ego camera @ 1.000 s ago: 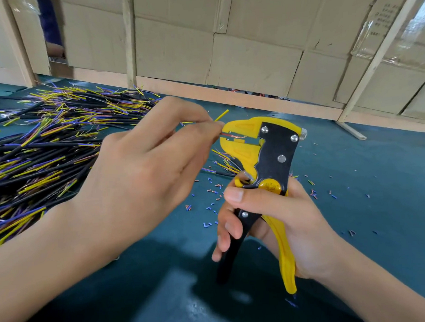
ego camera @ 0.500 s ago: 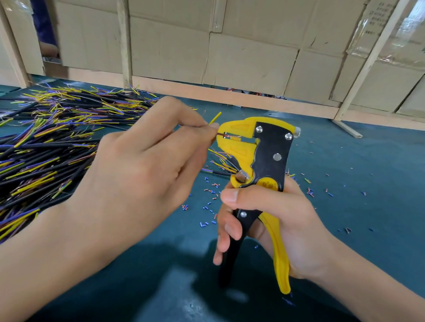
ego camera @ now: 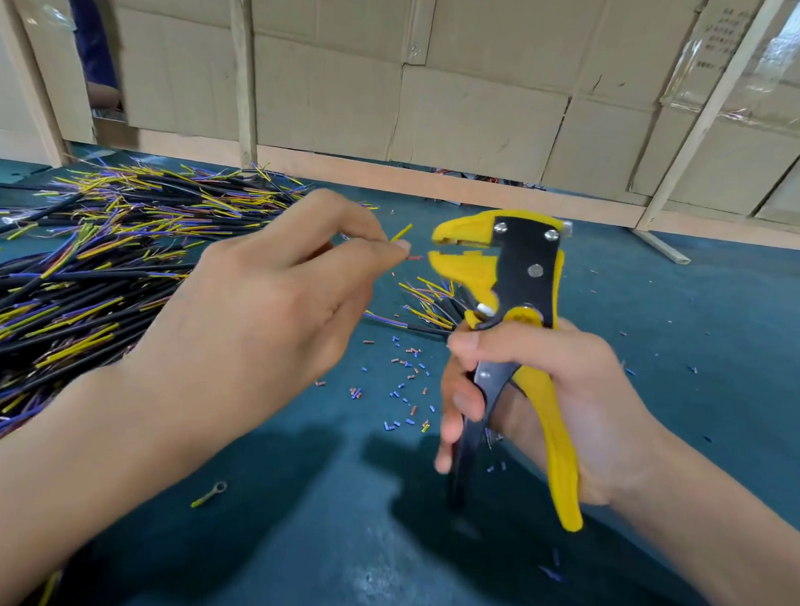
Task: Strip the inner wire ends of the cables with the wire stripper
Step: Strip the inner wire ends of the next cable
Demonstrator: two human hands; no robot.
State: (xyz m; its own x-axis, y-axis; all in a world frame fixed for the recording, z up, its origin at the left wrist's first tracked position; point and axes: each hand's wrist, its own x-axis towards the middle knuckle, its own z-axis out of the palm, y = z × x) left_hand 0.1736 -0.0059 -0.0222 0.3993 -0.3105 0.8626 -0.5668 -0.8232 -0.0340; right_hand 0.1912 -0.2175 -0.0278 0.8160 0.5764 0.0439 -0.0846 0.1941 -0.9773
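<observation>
The left hand pinches thin inner wires, their tips just short of the wire stripper, whose yellow jaws stand parted. The right hand grips its handles upright. A pile of black cables lies on the green bench at the left, bits of stripped insulation scattered between the hands

workshop | cardboard walls | heap of cut cables on green table | insulation scraps
</observation>
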